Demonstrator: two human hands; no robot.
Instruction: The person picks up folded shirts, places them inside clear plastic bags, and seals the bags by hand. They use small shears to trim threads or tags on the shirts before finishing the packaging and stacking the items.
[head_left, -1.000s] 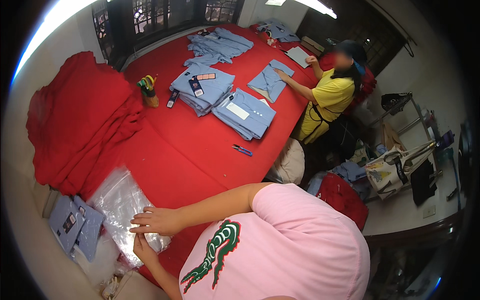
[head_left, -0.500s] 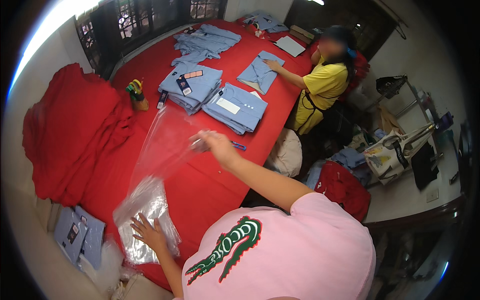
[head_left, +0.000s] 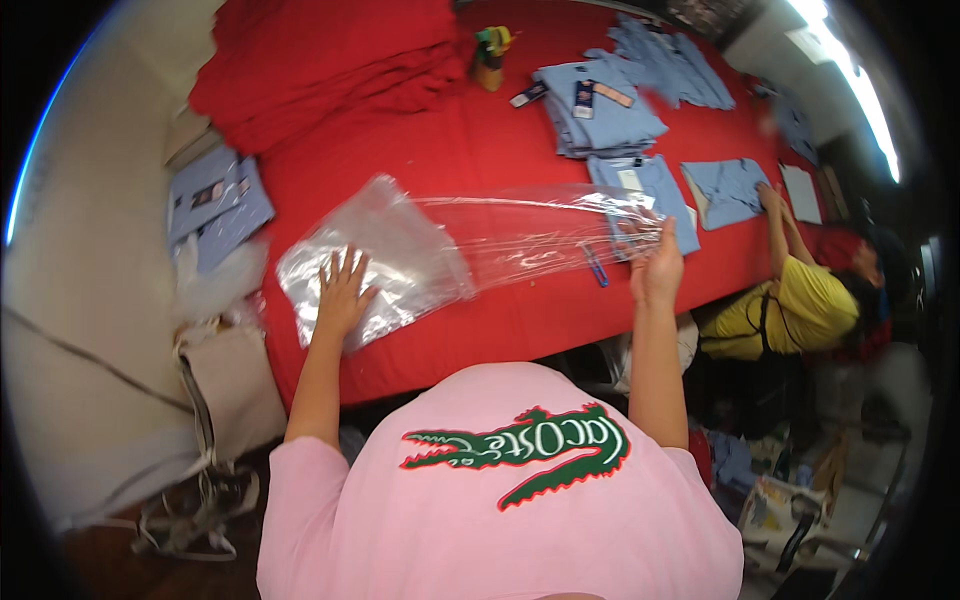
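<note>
Right hand [head_left: 655,262] now pinches one clear plastic bag [head_left: 540,235], drawn out taut across frame centre; left hand [head_left: 342,292], fingers spread, pins the bag stack [head_left: 400,262] centre-left. Separation looks nearly complete.

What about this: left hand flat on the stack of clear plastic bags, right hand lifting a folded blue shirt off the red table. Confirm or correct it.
One thing is wrong. The right hand is not lifting a folded blue shirt; it pulls up a clear plastic bag, stretched out from the stack. The rest stands: the left hand lies flat on the stack of clear plastic bags on the red table. The head view shows it.
</note>
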